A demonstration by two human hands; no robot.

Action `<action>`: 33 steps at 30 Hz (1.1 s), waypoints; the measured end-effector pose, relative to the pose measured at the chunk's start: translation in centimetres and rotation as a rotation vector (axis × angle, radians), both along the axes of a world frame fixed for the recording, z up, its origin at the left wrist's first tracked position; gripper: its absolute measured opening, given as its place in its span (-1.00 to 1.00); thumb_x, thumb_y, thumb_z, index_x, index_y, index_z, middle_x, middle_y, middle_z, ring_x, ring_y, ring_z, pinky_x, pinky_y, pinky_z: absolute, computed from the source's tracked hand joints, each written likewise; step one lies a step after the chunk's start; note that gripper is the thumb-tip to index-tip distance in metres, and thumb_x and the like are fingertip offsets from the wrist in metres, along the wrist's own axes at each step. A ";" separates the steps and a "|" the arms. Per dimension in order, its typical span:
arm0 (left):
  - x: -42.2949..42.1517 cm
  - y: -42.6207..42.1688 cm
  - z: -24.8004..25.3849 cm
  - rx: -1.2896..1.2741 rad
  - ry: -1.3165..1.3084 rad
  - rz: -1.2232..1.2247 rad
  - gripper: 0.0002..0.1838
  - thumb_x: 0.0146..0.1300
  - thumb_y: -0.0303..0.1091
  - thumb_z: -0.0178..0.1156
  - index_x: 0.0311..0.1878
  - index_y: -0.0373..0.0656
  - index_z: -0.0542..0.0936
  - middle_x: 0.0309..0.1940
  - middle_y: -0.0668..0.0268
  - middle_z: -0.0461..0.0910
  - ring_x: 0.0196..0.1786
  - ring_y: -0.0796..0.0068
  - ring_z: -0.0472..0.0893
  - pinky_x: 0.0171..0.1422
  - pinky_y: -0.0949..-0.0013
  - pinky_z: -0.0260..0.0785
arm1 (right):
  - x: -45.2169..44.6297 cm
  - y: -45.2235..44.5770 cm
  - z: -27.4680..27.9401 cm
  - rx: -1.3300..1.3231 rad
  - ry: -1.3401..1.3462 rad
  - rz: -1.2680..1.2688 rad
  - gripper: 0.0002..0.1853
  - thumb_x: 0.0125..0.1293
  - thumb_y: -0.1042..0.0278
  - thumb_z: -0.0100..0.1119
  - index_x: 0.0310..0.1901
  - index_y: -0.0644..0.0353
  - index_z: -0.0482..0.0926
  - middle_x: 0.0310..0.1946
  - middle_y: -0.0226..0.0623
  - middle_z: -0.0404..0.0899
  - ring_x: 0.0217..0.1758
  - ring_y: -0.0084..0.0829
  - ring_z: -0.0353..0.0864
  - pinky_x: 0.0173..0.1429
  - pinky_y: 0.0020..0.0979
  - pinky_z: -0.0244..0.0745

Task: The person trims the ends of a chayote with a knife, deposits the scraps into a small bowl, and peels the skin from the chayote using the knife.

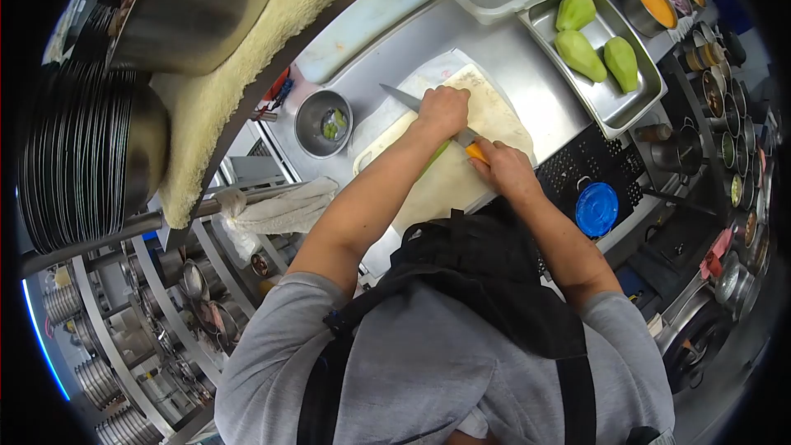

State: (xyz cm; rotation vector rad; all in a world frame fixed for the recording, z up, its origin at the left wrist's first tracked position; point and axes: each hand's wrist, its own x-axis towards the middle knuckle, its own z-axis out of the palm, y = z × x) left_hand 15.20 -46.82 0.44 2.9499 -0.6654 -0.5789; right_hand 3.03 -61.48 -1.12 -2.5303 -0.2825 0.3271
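A kitchen knife with an orange handle point(475, 152) lies across the pale cutting board point(428, 194), its blade pointing to the upper left. My right hand point(506, 168) is wrapped around the handle. Over the middle of the blade, my left hand point(446, 110) is closed on it, fingers curled; the tip shows beyond the knuckles. A piece of green vegetable point(434, 158), perhaps chayote, lies on the board beside the knife, partly hidden by my left forearm. To the left, a metal bowl point(302, 125) holds small green pieces.
Several green chayotes, one of them a pale fruit point(579, 55), sit in a steel tray point(643, 114) at the upper right. Behind it is a clear plastic container point(494, 8). A blue lid point(597, 208) rests on a black perforated mat point(568, 177). A white cloth point(280, 213) hangs at left.
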 end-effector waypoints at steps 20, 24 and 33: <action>-11.8 5.6 3.1 -1.106 0.338 0.406 -0.83 0.24 -0.42 0.35 -0.09 -0.15 0.68 -0.26 0.42 0.65 -0.22 0.68 0.57 -0.22 0.53 0.40 | -2.1 0.8 1.3 1.281 0.671 -0.382 -0.62 0.45 0.15 0.22 -0.13 0.43 0.67 -0.40 -0.17 0.71 -0.44 -0.46 0.69 -0.33 -0.53 0.55; -12.4 4.6 2.9 -1.055 0.202 0.305 -0.83 0.20 -0.43 0.36 -0.13 -0.15 0.68 -0.33 0.36 0.66 -0.29 0.57 0.61 -0.27 0.48 0.42 | -3.4 0.0 0.7 1.341 0.729 -0.457 -0.64 0.43 0.19 0.25 -0.09 0.43 0.66 -0.36 -0.13 0.72 -0.41 -0.43 0.71 -0.30 -0.53 0.58; -9.8 7.1 2.3 -0.190 -0.090 0.163 -0.41 0.09 -0.10 0.39 0.17 -0.13 0.52 0.13 0.16 0.56 0.26 0.12 0.48 0.23 -0.01 0.39 | -4.8 -1.6 -0.2 1.239 0.584 -0.578 -0.64 0.42 0.22 0.25 0.03 0.40 0.64 -0.19 -0.21 0.72 -0.31 -0.46 0.72 -0.25 -0.52 0.59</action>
